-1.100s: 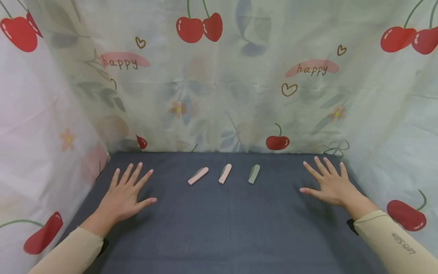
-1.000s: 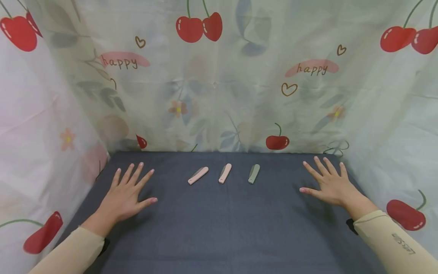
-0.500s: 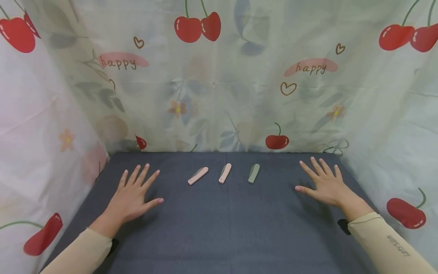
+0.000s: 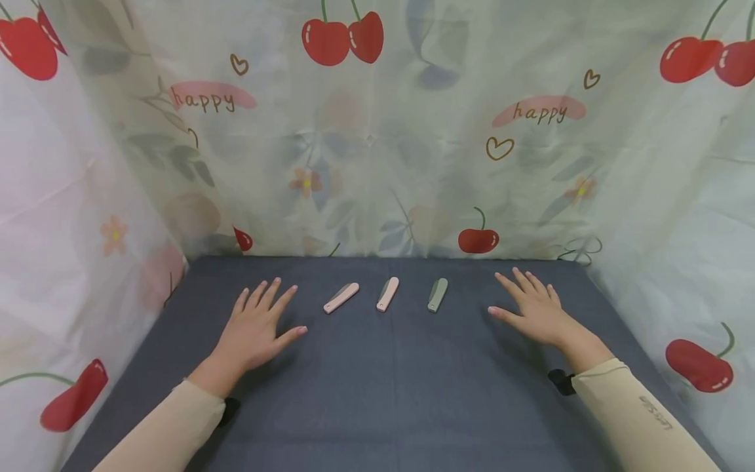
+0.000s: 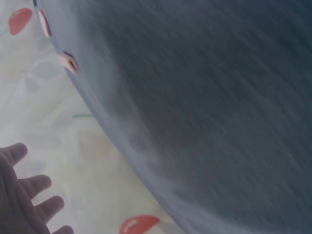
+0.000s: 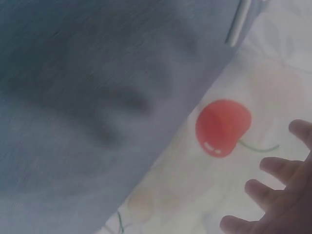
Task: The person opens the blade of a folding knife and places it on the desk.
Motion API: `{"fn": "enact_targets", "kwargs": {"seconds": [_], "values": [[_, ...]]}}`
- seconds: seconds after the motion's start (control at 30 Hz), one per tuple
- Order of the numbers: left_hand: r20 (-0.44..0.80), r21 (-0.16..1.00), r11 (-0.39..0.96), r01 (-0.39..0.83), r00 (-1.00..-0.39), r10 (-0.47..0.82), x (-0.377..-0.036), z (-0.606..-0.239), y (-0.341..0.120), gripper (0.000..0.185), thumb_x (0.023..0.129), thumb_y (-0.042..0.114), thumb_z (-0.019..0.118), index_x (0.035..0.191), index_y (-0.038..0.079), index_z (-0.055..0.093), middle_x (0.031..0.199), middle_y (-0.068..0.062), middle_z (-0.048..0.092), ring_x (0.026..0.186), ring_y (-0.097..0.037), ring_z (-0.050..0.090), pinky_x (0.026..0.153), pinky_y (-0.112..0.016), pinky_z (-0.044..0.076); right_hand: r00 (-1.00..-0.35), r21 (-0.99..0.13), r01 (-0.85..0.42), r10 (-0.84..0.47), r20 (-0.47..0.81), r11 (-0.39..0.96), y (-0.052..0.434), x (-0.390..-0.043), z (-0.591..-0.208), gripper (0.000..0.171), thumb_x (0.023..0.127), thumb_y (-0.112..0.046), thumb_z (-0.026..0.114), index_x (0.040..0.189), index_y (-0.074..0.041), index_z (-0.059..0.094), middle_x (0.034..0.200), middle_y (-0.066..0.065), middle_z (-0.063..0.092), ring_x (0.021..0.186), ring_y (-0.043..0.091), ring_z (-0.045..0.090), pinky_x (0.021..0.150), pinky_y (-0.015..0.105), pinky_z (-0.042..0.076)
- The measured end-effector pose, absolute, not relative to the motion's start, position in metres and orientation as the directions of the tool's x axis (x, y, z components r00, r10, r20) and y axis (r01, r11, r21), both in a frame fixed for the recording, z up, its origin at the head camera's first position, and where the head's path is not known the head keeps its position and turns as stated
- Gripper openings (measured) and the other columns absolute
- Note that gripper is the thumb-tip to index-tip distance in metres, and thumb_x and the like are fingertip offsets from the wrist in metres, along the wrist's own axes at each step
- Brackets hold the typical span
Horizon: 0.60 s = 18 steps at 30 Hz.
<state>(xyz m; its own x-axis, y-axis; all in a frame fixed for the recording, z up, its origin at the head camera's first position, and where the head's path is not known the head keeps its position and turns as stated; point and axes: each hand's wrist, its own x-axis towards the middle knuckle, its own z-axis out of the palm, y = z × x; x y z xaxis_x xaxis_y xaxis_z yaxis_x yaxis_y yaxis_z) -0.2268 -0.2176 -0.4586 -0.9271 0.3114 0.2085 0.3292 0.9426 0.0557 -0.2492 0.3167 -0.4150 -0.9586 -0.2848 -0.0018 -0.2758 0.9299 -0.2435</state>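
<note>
Fingers of both hands are spread flat, holding nothing. Left hand and right hand have each slid inward since a second ago, closing on three folded knives at frame centre: pink knife, second pink knife, green knife, untouched. Dark grey cloth below; cherry-print curtain behind.

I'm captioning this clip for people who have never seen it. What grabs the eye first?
Two spread hands, the left hand and right hand, flank a short row of three small folded knives on the grey cloth: two pink knives and a green knife. Behind them hangs a pale curtain printed with red cherries.
</note>
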Motion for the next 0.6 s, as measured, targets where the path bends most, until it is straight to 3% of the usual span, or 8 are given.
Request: {"fn": "enact_targets", "kwargs": {"seconds": [0.6], "values": [[0.193,0.153,0.921,0.358,-0.925,0.328,-0.246,-0.455,-0.149,0.072,0.098,0.059,0.053,0.152,0.013,0.042,0.153,-0.018,0.041,0.139,-0.038,0.040,0.113,-0.057,0.029,-0.949,-0.407,-0.291,-0.315,0.008,0.866,0.275,-0.283,-0.419,0.074,0.101,-0.048,0.055,0.155,-0.003,0.031,0.157,0.030,0.024,0.141,0.055,0.020,0.107,0.072,0.020]]}}
